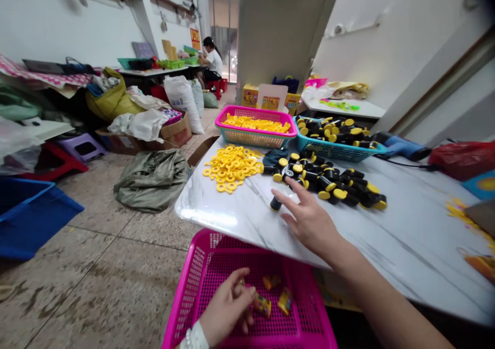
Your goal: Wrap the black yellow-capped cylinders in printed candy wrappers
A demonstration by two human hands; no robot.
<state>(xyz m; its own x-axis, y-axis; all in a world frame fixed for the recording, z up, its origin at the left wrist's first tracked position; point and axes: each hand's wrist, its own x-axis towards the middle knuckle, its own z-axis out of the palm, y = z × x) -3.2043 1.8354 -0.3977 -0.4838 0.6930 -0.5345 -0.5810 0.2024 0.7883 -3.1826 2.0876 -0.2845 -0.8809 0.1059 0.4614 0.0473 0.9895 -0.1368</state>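
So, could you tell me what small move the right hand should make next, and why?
Probably reach a little farther and pick up the lone black piece: the right hand hovers open just beside it, while the left hand is busy in the pink basket.

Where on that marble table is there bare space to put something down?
Bare marble lies along the near edge of the table, between the black-and-yellow caps and the edge, right of the reaching right hand. A smaller patch sits below the yellow rings. The far side is crowded with baskets.
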